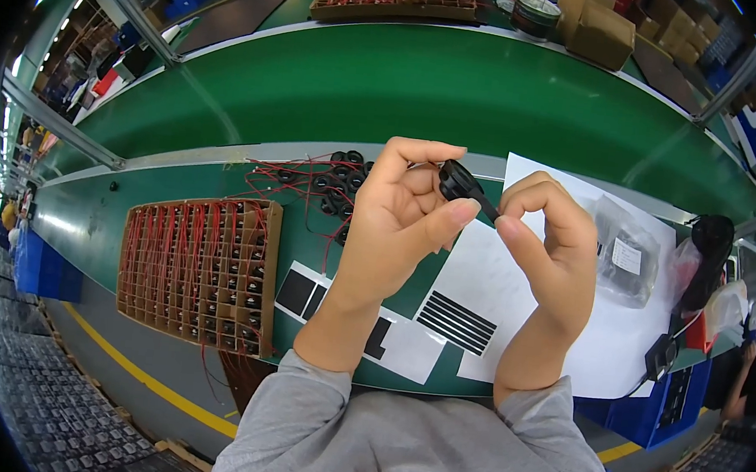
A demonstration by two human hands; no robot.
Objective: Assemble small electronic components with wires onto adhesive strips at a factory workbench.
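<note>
Black round part (456, 181), much like a small speaker, is held up off the green table (83, 210), high between the two hands and toward the table's far edge. The left hand (398, 213) has it, pinched between thumb and pointing finger. A short black strip (489, 209) leans down and to the right from the round part, so its long way points straight at the right hand (559, 243). The right thumb and pointing finger are closed tight on the low end of that strip. The left fingers are nearer to the round part; the right ones sit just beside it, lower and to the right. Whether the strip is stuck on the round part is too small to tell. More black strips (458, 322) lie in a row on white paper between the arms, close to the table's near edge. A pile of black round parts with red wires (340, 179) sits left of the left hand, by the far edge.
</note>
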